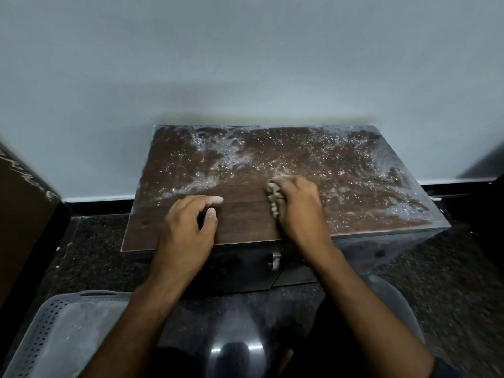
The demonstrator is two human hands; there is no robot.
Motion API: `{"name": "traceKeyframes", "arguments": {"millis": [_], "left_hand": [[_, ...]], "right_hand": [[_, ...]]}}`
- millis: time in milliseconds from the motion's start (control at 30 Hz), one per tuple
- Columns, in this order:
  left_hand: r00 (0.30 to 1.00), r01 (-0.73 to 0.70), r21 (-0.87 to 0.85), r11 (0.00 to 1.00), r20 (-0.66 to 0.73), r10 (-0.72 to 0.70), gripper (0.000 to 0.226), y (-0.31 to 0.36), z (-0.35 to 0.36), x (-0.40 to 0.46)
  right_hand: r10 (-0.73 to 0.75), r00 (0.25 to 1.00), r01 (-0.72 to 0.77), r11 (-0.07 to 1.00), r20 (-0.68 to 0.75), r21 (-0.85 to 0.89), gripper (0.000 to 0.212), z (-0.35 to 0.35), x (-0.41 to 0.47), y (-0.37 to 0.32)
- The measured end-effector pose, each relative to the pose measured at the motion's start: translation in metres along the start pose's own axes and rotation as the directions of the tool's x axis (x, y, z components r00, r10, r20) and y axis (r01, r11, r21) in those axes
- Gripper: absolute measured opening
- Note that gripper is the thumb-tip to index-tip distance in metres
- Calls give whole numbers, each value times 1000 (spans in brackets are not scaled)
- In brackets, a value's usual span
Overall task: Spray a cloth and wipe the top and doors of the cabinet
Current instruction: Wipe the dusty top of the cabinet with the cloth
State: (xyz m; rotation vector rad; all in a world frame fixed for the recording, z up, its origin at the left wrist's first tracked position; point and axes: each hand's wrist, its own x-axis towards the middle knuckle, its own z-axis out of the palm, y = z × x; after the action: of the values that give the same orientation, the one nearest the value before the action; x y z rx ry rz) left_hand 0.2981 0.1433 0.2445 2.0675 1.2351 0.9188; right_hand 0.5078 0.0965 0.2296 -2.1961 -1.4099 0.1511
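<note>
A low dark-brown wooden cabinet (245, 222) stands against the wall. Its top is covered with whitish dust and glinting wet specks at the back and right; the front-left strip looks clean. My right hand (297, 208) presses a crumpled grey cloth (274, 196) onto the top near the middle. My left hand (188, 225) rests on the front-left of the top with fingers curled, holding nothing. A metal door handle (275, 261) shows on the dark front below the top edge; the right door looks slightly ajar.
A grey perforated plastic basket (49, 331) sits on the dark speckled floor at the lower left. A brown panel (19, 222) leans at the far left. The pale wall (245, 64) rises directly behind the cabinet. No spray bottle is in view.
</note>
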Motion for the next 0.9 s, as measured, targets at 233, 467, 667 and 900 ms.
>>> {"name": "traceKeyframes", "arguments": {"millis": [233,467,667,900], "left_hand": [[990,-84,10,996,115,82,26,19,31,-5],[971,-160,27,987,185,152,25,30,41,-7],[964,-165,19,986,213,158,26,33,49,-4],[956,-203,22,979,221,193,26,42,69,5]], "right_hand": [[-93,996,93,995,-10,-26,46,3,-69,-5],[50,997,-54,996,-52,-74,43,-15,-16,21],[-16,998,14,999,-63,-31,46,-21,-70,38],[94,994,-100,990,-64,-101,42,-26,-33,34]]}}
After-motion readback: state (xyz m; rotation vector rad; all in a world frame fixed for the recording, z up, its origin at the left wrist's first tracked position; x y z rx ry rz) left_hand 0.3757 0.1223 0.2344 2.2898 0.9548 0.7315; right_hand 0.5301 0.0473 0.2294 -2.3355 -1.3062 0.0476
